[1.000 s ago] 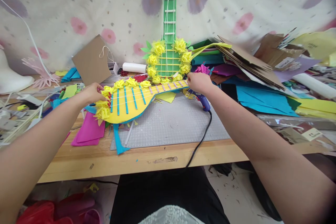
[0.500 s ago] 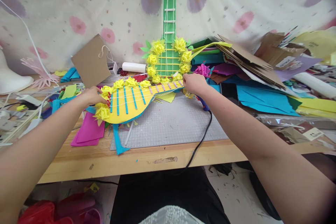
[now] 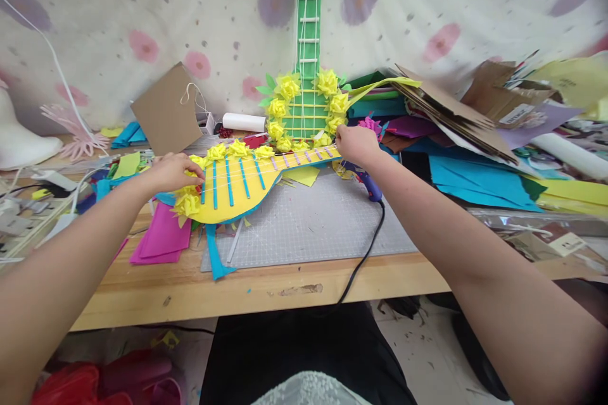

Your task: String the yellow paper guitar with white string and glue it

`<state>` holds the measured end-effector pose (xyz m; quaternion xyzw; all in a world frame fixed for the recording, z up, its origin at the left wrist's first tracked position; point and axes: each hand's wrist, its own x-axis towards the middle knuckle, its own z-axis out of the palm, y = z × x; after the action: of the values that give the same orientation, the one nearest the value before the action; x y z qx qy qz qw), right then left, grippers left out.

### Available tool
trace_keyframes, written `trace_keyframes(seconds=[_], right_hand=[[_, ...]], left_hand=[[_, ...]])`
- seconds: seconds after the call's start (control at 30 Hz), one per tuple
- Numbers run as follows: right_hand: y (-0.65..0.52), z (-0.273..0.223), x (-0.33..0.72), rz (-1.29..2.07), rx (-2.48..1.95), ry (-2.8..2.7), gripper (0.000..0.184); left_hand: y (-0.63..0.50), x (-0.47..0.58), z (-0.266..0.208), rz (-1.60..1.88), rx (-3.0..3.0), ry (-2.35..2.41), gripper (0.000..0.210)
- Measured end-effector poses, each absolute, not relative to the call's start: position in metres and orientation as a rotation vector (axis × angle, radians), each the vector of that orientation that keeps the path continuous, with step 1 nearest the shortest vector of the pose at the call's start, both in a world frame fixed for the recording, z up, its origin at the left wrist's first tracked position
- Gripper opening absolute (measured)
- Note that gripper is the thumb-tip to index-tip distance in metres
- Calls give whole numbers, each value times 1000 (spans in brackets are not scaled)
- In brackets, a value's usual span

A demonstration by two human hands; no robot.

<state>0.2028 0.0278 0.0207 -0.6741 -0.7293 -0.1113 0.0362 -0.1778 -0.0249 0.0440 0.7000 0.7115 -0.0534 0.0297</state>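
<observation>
A yellow paper guitar (image 3: 244, 186) with a blue edge, blue and purple strips, white strings and yellow paper roses lies tilted across the table, its neck to the right. My right hand (image 3: 357, 144) is closed around the end of its neck. Over the left end of the body is my left hand (image 3: 177, 171), fingers bent and loosely apart, tips by the strings and a small red piece (image 3: 198, 189) there. Whether those tips touch the strings is hard to tell. Behind stands a green paper guitar (image 3: 308, 101) ringed with yellow roses.
A grey cutting mat (image 3: 313, 228) lies under the guitar on the wooden table (image 3: 190, 300). A purple glue gun (image 3: 369, 186) with a black cord rests near my right wrist. Magenta sheets (image 3: 164, 237) are at left; cardboard (image 3: 456, 111) and blue paper (image 3: 479, 180) pile up at right.
My left hand has shifted right, from the roses at the body's edge to over the red piece and string ends. My right hand still grips the neck, slightly further right in view.
</observation>
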Motion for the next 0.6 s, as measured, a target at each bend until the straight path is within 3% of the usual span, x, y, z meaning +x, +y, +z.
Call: trace_keyframes(seconds=[0.1, 0.33, 0.6], right_hand=[[30, 21, 208, -357, -2086, -2221, 31], [26, 17, 198, -332, -2047, -2271, 29], [26, 17, 190, -368, -2017, -2302, 28]], left_hand=[[-25, -180, 40, -468, 2240, 2154, 33], [-26, -171, 50, -678, 2109, 2186, 53], [-21, -173, 48, -649, 2037, 2169, 60]])
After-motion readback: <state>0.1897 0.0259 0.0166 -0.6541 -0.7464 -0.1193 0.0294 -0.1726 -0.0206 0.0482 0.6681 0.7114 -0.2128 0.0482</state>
